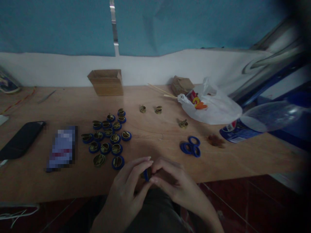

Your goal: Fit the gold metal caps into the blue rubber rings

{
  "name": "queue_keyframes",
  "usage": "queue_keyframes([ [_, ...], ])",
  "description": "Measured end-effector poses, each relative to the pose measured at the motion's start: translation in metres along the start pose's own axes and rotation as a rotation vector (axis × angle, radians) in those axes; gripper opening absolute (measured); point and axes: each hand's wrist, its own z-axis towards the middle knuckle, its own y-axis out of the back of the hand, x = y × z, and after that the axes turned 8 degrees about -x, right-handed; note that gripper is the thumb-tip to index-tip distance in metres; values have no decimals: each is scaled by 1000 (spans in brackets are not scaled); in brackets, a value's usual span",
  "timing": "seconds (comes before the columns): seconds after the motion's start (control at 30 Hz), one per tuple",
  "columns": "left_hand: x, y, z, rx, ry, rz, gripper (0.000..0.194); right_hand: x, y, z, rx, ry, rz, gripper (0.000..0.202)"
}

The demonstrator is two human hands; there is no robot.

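Near the table's front edge, my left hand (pixel 130 186) and my right hand (pixel 172 183) meet, their fingers closed around one small brass piece with a blue ring (pixel 146 174). Fingers hide much of it. To the left lie several brass pieces seated in blue rings (pixel 115 138), in a loose cluster. One brass piece without a visible ring (pixel 99 160) is at the cluster's front. Farther back are two more bare brass pieces, one (pixel 143 109) left of the other (pixel 158 110), and a third (pixel 183 123) sits to the right. Several loose blue rings (pixel 187 148) overlap right of my hands.
A cardboard box (pixel 107 83) and a crumpled brown packet (pixel 181 85) stand by the wall. A white plastic bag (pixel 213 108) and a bottle (pixel 257 121) are on the right. A black phone (pixel 21 139) and a blurred blue packet (pixel 62 147) lie left.
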Motion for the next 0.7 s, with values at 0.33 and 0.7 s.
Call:
queue_keyframes([
  [0.33, 0, 3, -2, 2, -31, 0, 43, -1, 7, 7, 73, 15, 26, 8],
  [0.7, -2, 2, -1, -69, 30, 1, 49, 19, 9, 20, 109, 181, -200, 13],
])
